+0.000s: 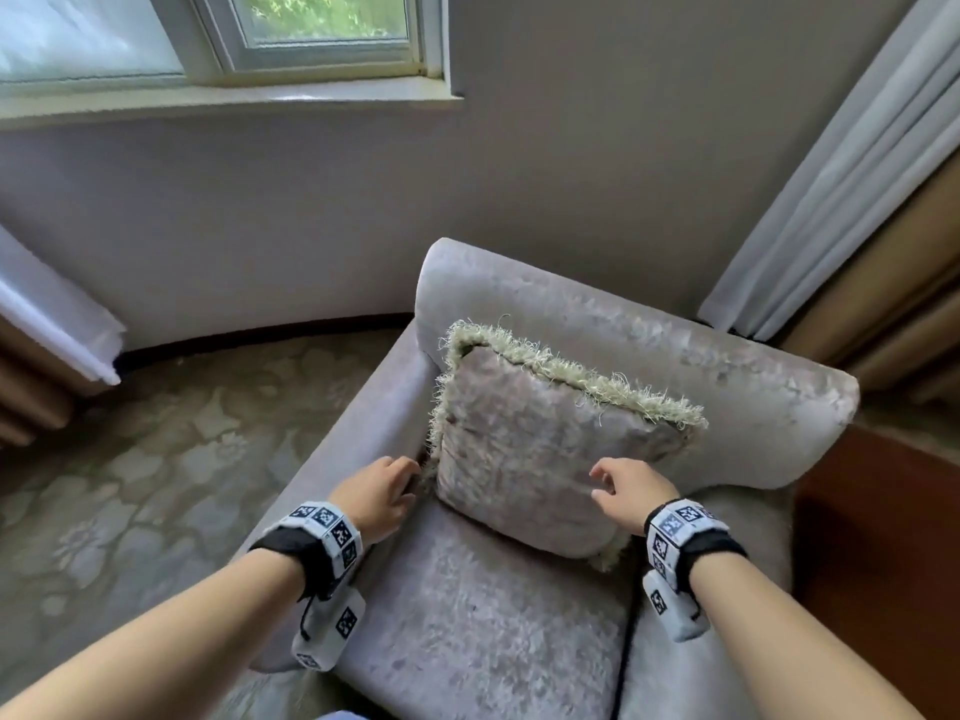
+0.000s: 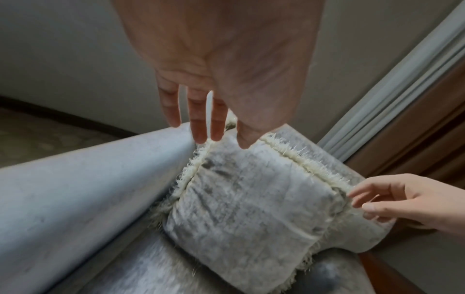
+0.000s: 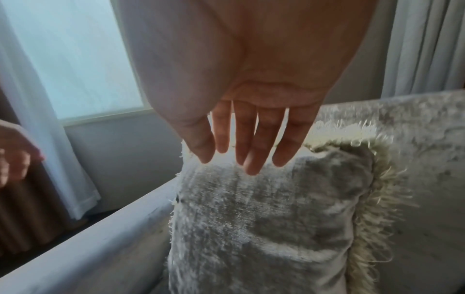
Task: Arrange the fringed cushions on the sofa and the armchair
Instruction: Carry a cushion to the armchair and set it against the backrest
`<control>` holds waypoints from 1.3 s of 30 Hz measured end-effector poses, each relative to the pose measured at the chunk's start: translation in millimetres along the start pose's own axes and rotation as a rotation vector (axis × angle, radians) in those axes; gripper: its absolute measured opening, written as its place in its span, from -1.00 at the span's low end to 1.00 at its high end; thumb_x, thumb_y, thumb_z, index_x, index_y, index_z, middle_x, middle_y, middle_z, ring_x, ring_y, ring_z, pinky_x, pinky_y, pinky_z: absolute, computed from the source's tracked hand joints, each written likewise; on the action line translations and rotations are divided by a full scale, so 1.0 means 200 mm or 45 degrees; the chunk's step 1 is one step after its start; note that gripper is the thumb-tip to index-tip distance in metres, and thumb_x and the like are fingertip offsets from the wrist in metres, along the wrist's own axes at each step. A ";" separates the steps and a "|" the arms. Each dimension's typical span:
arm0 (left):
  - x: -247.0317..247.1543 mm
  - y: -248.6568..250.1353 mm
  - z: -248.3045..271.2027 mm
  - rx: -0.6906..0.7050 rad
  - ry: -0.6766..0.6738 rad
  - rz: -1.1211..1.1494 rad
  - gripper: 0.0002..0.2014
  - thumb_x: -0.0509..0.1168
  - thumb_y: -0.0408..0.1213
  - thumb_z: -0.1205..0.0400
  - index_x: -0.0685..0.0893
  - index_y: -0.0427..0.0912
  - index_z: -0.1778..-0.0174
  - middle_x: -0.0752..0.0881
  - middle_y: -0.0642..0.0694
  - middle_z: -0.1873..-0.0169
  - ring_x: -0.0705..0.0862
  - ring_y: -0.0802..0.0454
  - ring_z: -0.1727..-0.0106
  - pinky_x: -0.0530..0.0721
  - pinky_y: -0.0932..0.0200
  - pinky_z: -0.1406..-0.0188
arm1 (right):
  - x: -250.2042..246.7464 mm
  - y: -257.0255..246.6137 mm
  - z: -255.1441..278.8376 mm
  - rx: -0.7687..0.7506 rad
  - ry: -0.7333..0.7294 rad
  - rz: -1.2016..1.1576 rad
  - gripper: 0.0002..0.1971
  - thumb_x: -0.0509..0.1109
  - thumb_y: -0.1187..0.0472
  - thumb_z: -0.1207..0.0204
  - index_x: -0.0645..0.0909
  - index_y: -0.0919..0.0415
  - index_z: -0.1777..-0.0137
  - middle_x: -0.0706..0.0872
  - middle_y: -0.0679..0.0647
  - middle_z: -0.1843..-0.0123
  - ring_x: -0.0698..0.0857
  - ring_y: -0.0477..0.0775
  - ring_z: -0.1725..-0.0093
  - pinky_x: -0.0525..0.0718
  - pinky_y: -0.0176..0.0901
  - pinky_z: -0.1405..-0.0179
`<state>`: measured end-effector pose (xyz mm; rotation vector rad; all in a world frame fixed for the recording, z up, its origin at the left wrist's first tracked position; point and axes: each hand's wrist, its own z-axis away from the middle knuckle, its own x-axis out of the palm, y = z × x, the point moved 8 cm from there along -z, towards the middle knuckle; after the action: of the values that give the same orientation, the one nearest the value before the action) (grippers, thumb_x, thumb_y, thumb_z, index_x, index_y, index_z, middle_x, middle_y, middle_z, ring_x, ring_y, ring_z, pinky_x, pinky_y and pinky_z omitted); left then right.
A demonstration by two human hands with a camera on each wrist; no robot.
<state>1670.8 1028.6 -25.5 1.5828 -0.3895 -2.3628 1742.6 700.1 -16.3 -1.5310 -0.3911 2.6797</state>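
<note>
The square grey velvet cushion with cream fringe [image 1: 540, 454] leans against the back-left corner of the grey velvet armchair [image 1: 675, 350], and with the left hand [image 1: 376, 493] and right hand [image 1: 631, 491] loose-fingered and empty at its lower sides, the placing looks finished, perhaps needing only a straightening nudge.

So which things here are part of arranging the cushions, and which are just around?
Job:
- fringed cushion
- armchair
- left hand
- right hand

Just around:
- curtains
- window
- patterned carpet
</note>
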 end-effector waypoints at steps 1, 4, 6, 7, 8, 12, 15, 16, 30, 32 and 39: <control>0.04 -0.03 -0.06 -0.011 -0.020 -0.004 -0.56 0.23 -0.08 -0.61 0.47 -0.02 -0.42 0.61 -0.10 -0.19 0.66 -0.12 -0.18 0.63 0.01 -0.13 | 0.00 0.01 -0.06 -0.001 0.009 0.001 -0.60 0.31 -0.02 -0.56 0.50 -0.12 -0.40 0.65 -0.08 -0.27 0.65 -0.02 -0.23 0.65 -0.05 -0.18; 0.17 -0.12 -0.25 -0.057 -0.094 -0.067 -0.43 0.11 0.06 -0.47 0.38 0.09 -0.45 0.56 -0.05 -0.23 0.62 -0.11 -0.26 0.63 -0.06 -0.17 | -0.02 0.04 -0.27 -0.008 0.113 0.016 -0.47 0.31 -0.04 -0.57 0.32 -0.12 -0.53 0.51 -0.04 -0.43 0.52 0.06 -0.40 0.56 0.03 -0.32; 0.25 -0.17 -0.41 -0.065 -0.122 -0.108 -0.40 0.16 0.06 -0.48 0.33 0.10 -0.49 0.52 -0.06 -0.26 0.59 -0.15 -0.28 0.60 -0.08 -0.19 | -0.06 0.07 -0.40 -0.006 0.233 0.090 -0.43 0.31 -0.09 -0.58 0.27 -0.12 -0.57 0.41 -0.01 -0.52 0.40 0.11 -0.49 0.42 0.09 -0.47; 0.29 -0.18 -0.50 -0.051 -0.121 -0.107 -0.37 0.19 0.05 -0.48 0.30 0.10 -0.51 0.50 -0.08 -0.27 0.58 -0.18 -0.29 0.59 -0.08 -0.21 | -0.08 0.09 -0.45 -0.002 0.285 0.149 -0.41 0.31 -0.12 -0.58 0.26 -0.12 -0.58 0.36 0.02 -0.56 0.34 0.13 -0.54 0.32 0.11 -0.53; 0.34 -0.19 -0.59 -0.031 -0.122 -0.091 -0.33 0.22 0.05 -0.47 0.26 0.11 -0.54 0.48 -0.09 -0.29 0.57 -0.20 -0.29 0.58 -0.08 -0.22 | -0.08 0.12 -0.50 0.014 0.320 0.209 -0.39 0.30 -0.15 -0.58 0.24 -0.13 -0.59 0.28 0.04 -0.62 0.26 0.15 -0.60 0.21 0.14 -0.59; 0.53 -0.22 -0.98 0.101 -0.074 0.004 -0.11 0.38 0.07 -0.44 0.08 0.15 -0.67 0.32 -0.19 -0.46 0.51 -0.22 -0.39 0.58 -0.07 -0.32 | 0.07 0.36 -0.70 0.137 0.303 0.310 -0.20 0.24 -0.43 -0.46 0.09 -0.22 -0.64 -0.14 0.09 -0.75 -0.18 0.28 -0.71 -0.29 0.34 -0.62; 0.68 -0.24 -1.22 0.267 0.024 0.164 -0.08 0.41 0.17 -0.36 0.19 0.09 -0.63 0.27 -0.34 -0.49 0.43 -0.29 -0.47 0.48 0.00 -0.45 | 0.25 0.46 -0.79 0.125 0.359 0.323 -0.14 0.12 -0.57 -0.30 0.23 -0.15 -0.55 -0.02 0.25 -0.72 -0.05 0.40 -0.68 -0.14 0.54 -0.56; 0.74 -0.27 -1.27 0.299 0.057 0.212 -0.07 0.40 0.23 -0.34 0.23 0.04 -0.62 0.25 -0.37 -0.49 0.40 -0.31 -0.50 0.42 0.01 -0.49 | 0.29 0.48 -0.81 0.117 0.382 0.311 -0.14 0.10 -0.58 -0.27 0.30 -0.09 -0.49 0.10 0.31 -0.68 0.07 0.45 -0.65 -0.04 0.56 -0.53; 1.19 -0.48 -1.45 0.406 0.086 0.606 0.16 0.51 0.22 -0.35 -0.02 -0.24 -0.66 0.30 -0.26 -0.44 0.32 -0.06 -0.48 0.33 0.10 -0.48 | 0.52 0.58 -0.83 0.143 0.838 0.074 -0.26 0.51 -0.09 -0.16 0.40 0.01 -0.37 0.29 0.28 -0.40 0.22 0.36 -0.50 0.36 0.56 -0.37; 1.18 -0.48 -1.44 0.436 0.114 0.604 0.13 0.59 -0.07 -0.34 -0.04 -0.10 -0.68 0.30 -0.19 -0.48 0.33 -0.12 -0.53 0.37 0.03 -0.49 | 0.50 0.59 -0.82 0.238 0.819 -0.020 -0.23 0.40 -0.20 -0.19 0.52 0.15 -0.40 0.31 0.23 -0.40 0.16 0.19 -0.53 0.29 0.54 -0.45; 1.02 -0.37 -1.27 0.515 0.180 0.610 0.06 0.49 -0.17 -0.38 -0.08 0.41 -0.62 0.13 0.40 -0.54 0.29 0.13 -0.55 0.23 0.42 -0.48 | 0.38 0.48 -0.66 -0.007 1.039 0.176 -0.22 0.57 0.41 -0.08 0.30 0.02 -0.27 0.33 0.21 -0.15 0.40 0.35 -0.14 0.48 0.46 -0.19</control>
<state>1825.5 1003.9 -319.2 1.5761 -1.1303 -1.8724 1824.8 646.1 -166.6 -2.5072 -0.2453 1.8610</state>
